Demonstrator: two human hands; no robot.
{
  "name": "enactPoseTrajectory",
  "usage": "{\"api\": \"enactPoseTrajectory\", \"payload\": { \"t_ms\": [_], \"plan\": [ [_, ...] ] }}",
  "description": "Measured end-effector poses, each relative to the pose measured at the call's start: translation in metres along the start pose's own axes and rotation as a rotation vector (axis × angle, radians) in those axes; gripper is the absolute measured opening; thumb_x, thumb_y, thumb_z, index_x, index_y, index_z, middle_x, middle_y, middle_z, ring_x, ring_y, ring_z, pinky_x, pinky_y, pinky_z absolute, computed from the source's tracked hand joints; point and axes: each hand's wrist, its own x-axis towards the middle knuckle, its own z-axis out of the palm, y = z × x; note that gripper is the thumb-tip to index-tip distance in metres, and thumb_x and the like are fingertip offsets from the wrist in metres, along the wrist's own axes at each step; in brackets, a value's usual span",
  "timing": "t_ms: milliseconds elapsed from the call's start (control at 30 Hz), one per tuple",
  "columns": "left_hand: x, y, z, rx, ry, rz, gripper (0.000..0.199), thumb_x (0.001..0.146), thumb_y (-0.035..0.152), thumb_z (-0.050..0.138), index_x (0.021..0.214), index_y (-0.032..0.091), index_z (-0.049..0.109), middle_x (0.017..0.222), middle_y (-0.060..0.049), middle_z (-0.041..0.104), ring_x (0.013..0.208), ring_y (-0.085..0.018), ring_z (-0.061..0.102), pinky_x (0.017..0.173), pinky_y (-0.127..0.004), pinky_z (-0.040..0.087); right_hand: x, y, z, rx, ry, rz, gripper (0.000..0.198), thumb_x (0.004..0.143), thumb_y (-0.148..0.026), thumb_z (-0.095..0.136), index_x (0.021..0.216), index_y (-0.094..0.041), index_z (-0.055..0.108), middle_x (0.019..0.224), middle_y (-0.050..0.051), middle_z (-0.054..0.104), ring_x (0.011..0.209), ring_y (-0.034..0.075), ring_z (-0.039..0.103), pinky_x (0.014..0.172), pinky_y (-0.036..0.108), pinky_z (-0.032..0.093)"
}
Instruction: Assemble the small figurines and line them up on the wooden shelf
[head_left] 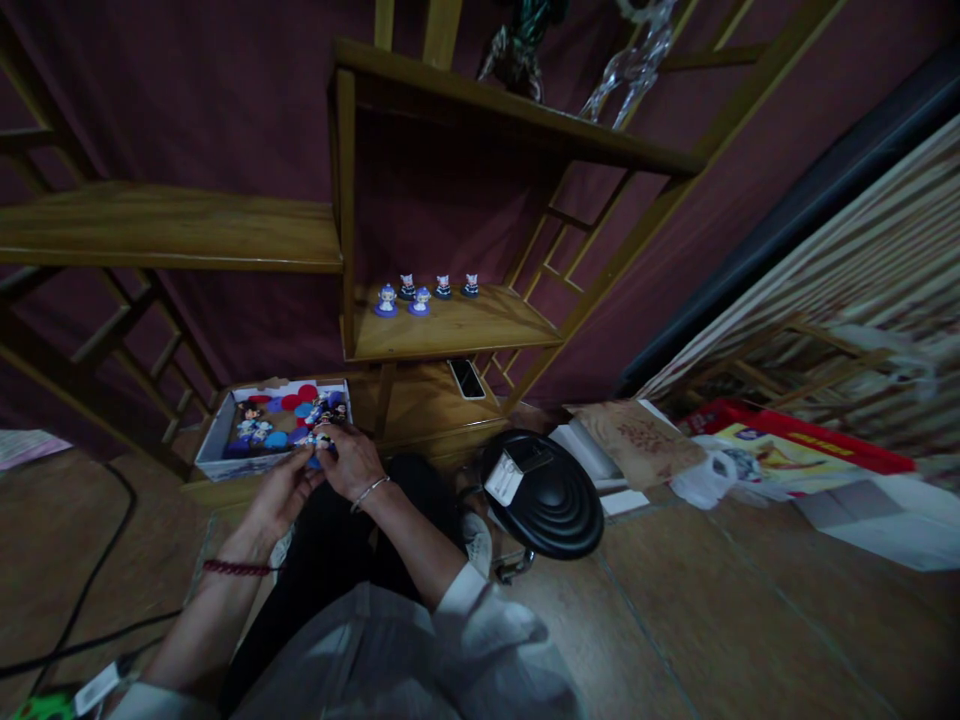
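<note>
Close together at the front of an open box (pixel 217 466), my left hand (pixel 281 492) and my right hand (pixel 351 462) both hold a small figurine (pixel 321 446) with a blue base. Its lower part is partly hidden by my fingers. Inside the box lie more figurines (pixel 251 425) along with red disc-shaped bases (pixel 302 393) and blue disc-shaped bases (pixel 277 439). On the wooden shelf (pixel 465 325) ahead, two purple-and-white figurines (pixel 419 302) stand in front, and three dark-based figurines (pixel 442 288) stand in a row behind them.
A phone (pixel 468 379) lies on the lower board. To my right is a black round stool (pixel 559 510) with a paper label. Boxes, including a red and yellow one (pixel 802 455), and a plastic bag (pixel 705 480) lie farther right. A black cable (pixel 112 540) crosses the floor at left.
</note>
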Motion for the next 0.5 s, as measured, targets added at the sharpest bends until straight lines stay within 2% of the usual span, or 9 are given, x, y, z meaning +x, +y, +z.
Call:
{"api": "enactPoseTrajectory", "payload": {
  "t_ms": [300,500],
  "plan": [
    [0.0014,0.001,0.0012,0.013,0.007,-0.017,0.015,0.075,0.003,0.049,0.072,0.011,0.06,0.069,-0.003,0.065,0.056,-0.01,0.06,0.057,-0.021,0.053,0.0022,0.001,0.0022,0.006,-0.01,0.032,0.029,0.08,-0.021,0.047,0.107,-0.026,0.056,0.107,0.0,0.061,0.1,0.015,0.055,0.083,0.025,0.044],
    [0.0046,0.0016,0.0031,-0.01,-0.001,0.011,0.015,0.076,0.004,0.048,0.074,0.012,0.061,0.072,-0.004,0.065,0.059,-0.011,0.061,0.058,-0.023,0.053,0.0079,0.0055,0.0026,0.019,0.001,-0.001,0.027,0.082,-0.021,0.046,0.106,-0.025,0.056,0.105,0.001,0.062,0.099,0.014,0.055,0.084,0.025,0.043]
  ]
}}
